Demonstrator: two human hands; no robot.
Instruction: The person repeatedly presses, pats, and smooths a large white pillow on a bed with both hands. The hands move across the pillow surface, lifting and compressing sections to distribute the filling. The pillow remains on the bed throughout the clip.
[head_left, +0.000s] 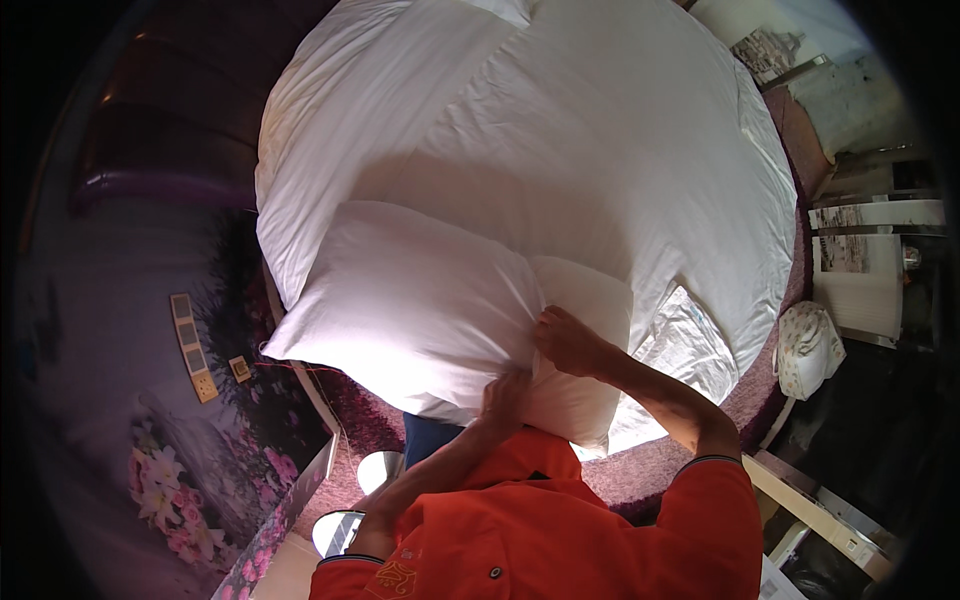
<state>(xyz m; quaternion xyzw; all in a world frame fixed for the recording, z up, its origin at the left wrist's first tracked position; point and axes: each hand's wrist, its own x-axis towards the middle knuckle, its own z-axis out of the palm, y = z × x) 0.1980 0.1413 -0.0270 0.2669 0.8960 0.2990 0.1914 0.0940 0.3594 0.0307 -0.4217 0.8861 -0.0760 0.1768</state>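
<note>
A pillow in a white pillowcase (420, 292) lies across the near side of a round bed with a white sheet (570, 135). The pillowcase's right end is in both my hands. My right hand (562, 337) pinches the upper part of that edge, and my left hand (504, 397) grips its lower part near my body. From this end a paler pillow part (581, 345) extends to the right; whether it is the same pillow or another beneath cannot be told. A crumpled white cloth (686, 345) lies on the bed at the right.
A dark padded headboard (165, 142) rises at the upper left. Wall sockets and switches (193, 349) are on the left wall. Two round, bright objects (379, 471) are by my left arm. A patterned white bundle (808, 351) rests beyond the bed's right edge.
</note>
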